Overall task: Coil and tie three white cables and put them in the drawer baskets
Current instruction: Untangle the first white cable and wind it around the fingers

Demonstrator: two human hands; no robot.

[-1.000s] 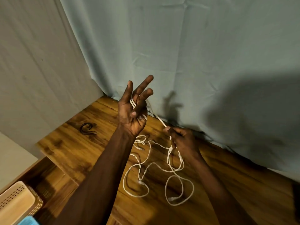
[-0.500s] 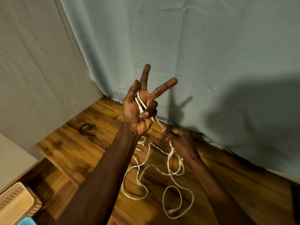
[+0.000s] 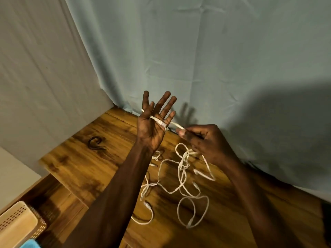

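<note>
My left hand (image 3: 152,126) is raised palm-up over the wooden table with its fingers spread. A white cable end with its plug (image 3: 160,122) lies across the palm, under the thumb. From there the cable runs tight to my right hand (image 3: 204,142), which pinches it between thumb and fingers just to the right. Below both hands a loose tangle of white cables (image 3: 180,183) sprawls on the wooden table top (image 3: 86,169), several plugs showing among the loops.
A beige perforated basket (image 3: 19,224) sits in the open drawer at the lower left, a blue item at its corner. A dark knot mark (image 3: 96,143) shows in the wood. Pale curtains (image 3: 197,59) hang along the table's back and left.
My left hand has opened from a two-finger spread into a flat palm, with the cable now across it. My right hand has moved right and up, pulling the cable taut.
</note>
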